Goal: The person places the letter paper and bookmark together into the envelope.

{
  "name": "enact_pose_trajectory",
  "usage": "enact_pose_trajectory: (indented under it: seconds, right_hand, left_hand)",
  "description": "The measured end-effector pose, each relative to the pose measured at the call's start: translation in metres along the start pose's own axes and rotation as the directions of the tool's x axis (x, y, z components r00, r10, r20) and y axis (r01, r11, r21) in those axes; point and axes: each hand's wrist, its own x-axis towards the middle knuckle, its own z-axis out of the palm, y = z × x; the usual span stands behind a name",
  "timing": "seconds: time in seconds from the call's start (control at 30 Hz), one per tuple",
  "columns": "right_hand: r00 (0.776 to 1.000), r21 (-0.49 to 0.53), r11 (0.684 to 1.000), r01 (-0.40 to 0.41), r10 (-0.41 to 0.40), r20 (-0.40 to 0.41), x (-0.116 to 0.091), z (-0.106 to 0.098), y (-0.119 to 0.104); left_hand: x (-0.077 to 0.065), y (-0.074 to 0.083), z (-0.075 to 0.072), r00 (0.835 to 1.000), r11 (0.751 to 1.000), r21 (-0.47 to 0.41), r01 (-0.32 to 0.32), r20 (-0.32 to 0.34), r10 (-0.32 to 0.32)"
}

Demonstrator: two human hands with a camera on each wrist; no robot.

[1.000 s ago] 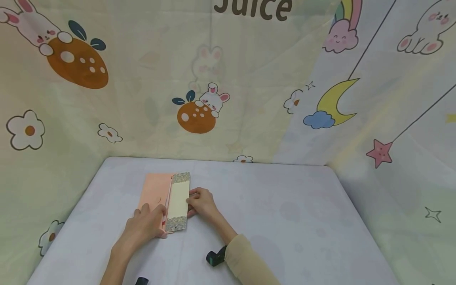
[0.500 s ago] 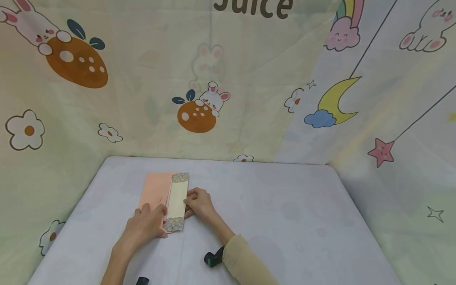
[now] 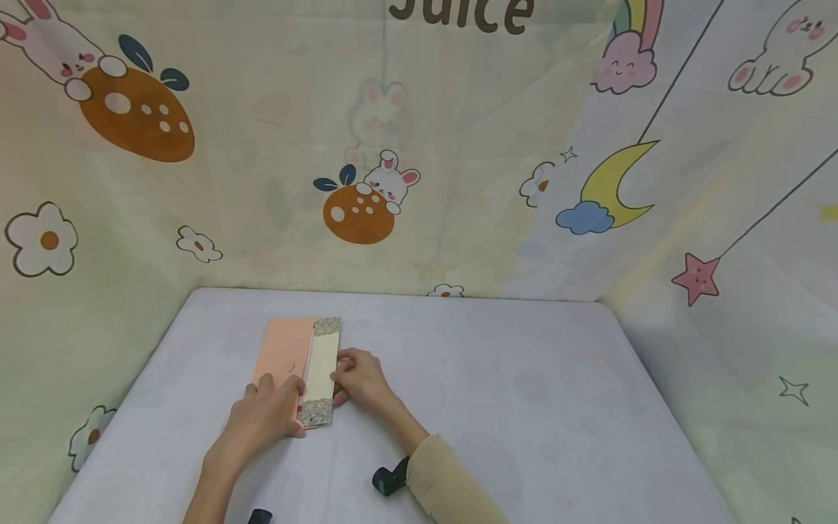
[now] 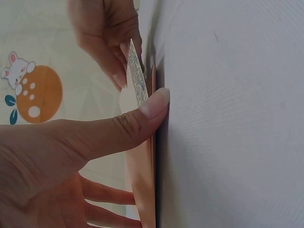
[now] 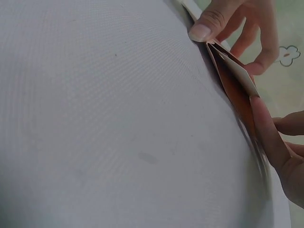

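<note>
A peach envelope (image 3: pixel 284 346) lies on the left part of the table, its mouth towards the right. Partly inside it is a cream card (image 3: pixel 321 371) with grey patterned bands at both ends. My left hand (image 3: pixel 262 415) holds the envelope at its near edge; in the left wrist view the thumb (image 4: pixel 154 104) presses that edge, fingers spread over the top. My right hand (image 3: pixel 363 382) pinches the card's right edge between thumb and fingers. The right wrist view shows the envelope (image 5: pixel 235 92) gaping around the card (image 5: pixel 242 73). The card's left portion is hidden inside.
A white-covered table (image 3: pixel 524 407) spreads beneath, backed by a cloth wall (image 3: pixel 262 145) printed with rabbits, flowers and a moon. A black wrist camera (image 3: pixel 390 479) sits below my right forearm, and another black piece (image 3: pixel 260 517) shows at the bottom edge.
The card has slid left, deeper into the envelope, so a narrower strip of it shows. My right hand has travelled left with it. The left hand and envelope have stayed nearly still.
</note>
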Motion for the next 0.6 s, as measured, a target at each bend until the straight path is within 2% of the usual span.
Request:
enact_pose_trajectory:
  seconds: [0.13, 0.37, 0.6]
  right_hand:
    - [1.000, -0.070, 0.997, 0.019, -0.018, 0.006, -0.003, 0.003, -0.002]
    - [0.999, -0.094, 0.994, 0.047, -0.045, 0.020, -0.007, 0.008, -0.003]
    - [0.997, -0.112, 0.991, 0.068, -0.072, -0.031, -0.006, 0.017, -0.002]
  left_hand:
    - [0.000, 0.000, 0.001, 1.000, 1.000, 0.000, -0.001, 0.001, 0.001]
    - [0.003, -0.001, 0.002, 1.000, 1.000, 0.006, 0.015, 0.008, -0.015]
    - [0.002, -0.001, 0.001, 1.000, 1.000, -0.003, 0.012, 0.001, -0.012]
